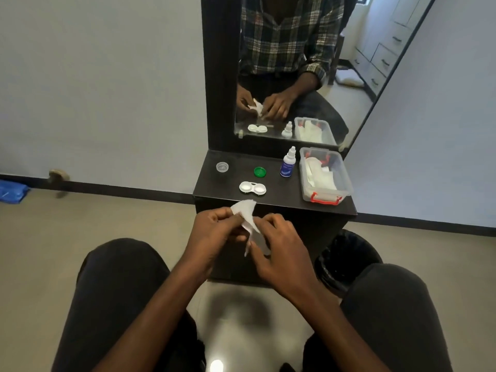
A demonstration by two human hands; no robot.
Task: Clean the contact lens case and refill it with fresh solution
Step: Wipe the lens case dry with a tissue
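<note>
Fronting a mirror (295,63), dark dresser top (214,189) with lens case (252,188); both hands pinching tissue (245,213).

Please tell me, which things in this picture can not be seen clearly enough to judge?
- Head view: whether the lens case wells hold liquid; too small.
- Head view: whether a lid is wrapped in the tissue that the left hand and right hand pinch; tissue and fingers cover it.
- Head view: label of the solution bottle; blurred.
- Head view: contents of the plastic box; its walls blur them.
</note>
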